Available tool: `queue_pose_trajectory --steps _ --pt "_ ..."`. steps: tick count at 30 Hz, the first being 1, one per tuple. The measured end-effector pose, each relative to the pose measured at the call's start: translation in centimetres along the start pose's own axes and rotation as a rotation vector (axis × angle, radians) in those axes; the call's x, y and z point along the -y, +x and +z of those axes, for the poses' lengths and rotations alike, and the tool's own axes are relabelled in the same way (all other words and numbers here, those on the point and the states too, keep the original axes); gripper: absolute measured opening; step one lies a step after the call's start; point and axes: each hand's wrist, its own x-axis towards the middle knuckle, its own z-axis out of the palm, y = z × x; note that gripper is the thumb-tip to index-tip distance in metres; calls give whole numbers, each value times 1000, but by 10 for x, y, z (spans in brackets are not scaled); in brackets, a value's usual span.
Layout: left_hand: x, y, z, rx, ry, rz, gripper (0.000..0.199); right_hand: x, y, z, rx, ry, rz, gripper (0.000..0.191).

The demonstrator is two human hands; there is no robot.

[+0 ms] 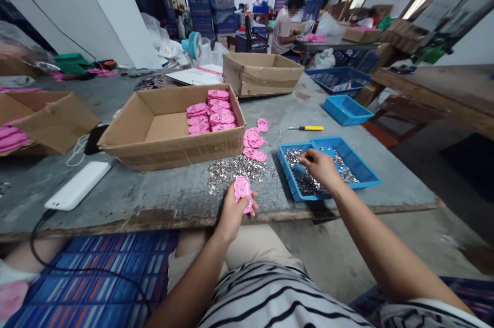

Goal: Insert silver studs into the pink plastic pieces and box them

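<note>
My left hand (232, 210) is closed around a pink plastic piece (242, 188) with a scalloped outline, held just over the table's front edge. Over the blue divided tray (292, 190) is my right hand (322, 167), its fingertips pinched together; whatever they hold, if anything, is too small to make out. Small shiny metal parts (309, 184) fill the tray's compartments. More metal bits (231, 171) lie scattered on the tabletop beyond my left hand. Several matching pink pieces (253, 138) rest in a loose pile beside the cardboard box (177, 152), which has stacks of them in its right end.
A yellow-handled screwdriver (312, 128) lies behind the tray, with a smaller blue tray (347, 109) farther back. Another cardboard box (266, 80) stands behind the first. A white power bank (78, 185) with a black cable lies at left. A person (283, 29) works at a distant table.
</note>
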Motion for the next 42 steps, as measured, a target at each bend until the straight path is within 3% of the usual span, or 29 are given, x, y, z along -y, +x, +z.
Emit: queue_pose_trajectory --steps 4,8,10,18,24,28,31,35,42 --pt "-3 -5 2 -9 -46 -2 42 25 -23 14 196 443 -105 26" --pt "-12 -16 8 18 -134 -70 46 51 -52 40 450 649 -238 26" --pt "-17 -22 11 32 -178 -83 48 59 -62 50 495 700 -284 23" --pt "-22 -29 17 -48 -212 -14 49 60 -69 62 492 764 -255 24" --pt "-16 -26 15 -156 24 63 46 59 -70 61 487 603 -273 12" --pt "-14 -22 13 -206 122 79 47 60 -68 61 493 510 -288 13" --pt "-19 -22 15 -175 23 96 49 65 -67 58 466 571 -264 23" --pt "-33 -23 20 -40 -260 32 49 76 -69 56 384 764 -139 34" --pt "-38 -24 24 6 -396 97 45 86 -76 61 305 852 -7 31"
